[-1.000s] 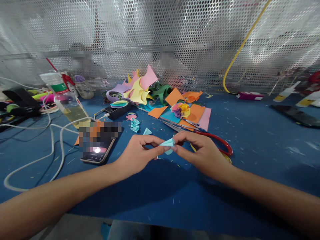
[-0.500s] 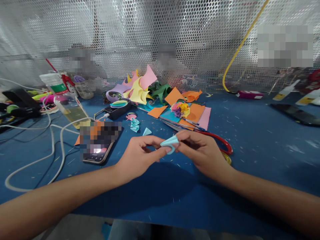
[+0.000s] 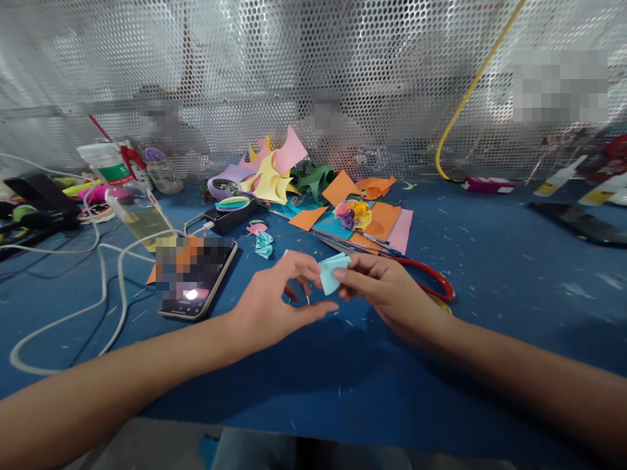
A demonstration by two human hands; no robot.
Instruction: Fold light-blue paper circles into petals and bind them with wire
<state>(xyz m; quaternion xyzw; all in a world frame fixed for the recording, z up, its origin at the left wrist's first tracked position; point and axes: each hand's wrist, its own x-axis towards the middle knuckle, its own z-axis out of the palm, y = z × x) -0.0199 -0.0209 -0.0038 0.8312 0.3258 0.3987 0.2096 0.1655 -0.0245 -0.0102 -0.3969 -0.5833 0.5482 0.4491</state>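
A small folded light-blue paper piece (image 3: 332,272) hangs just above the blue table (image 3: 490,274), pinched between the thumb and fingers of my right hand (image 3: 386,290). My left hand (image 3: 277,297) is beside it on the left, fingers curled and slightly apart, with its fingertips close to the paper's left edge; whether they touch it I cannot tell. Red-handled scissors (image 3: 421,274) lie just behind my right hand. Other small folded light-blue pieces (image 3: 264,245) lie a little farther back.
A phone (image 3: 196,277) with a lit screen lies left of my hands, next to white cables (image 3: 105,287). Farther back sit coloured paper sheets (image 3: 343,209), a paper flower (image 3: 353,214), a power bank (image 3: 230,214) and bottles (image 3: 122,183). A perforated metal screen (image 3: 313,78) closes the rear.
The light-blue piece has turned from lying flat between both hands' fingertips to standing more upright in my right hand. My left hand's fingers have loosened and drawn slightly off it.
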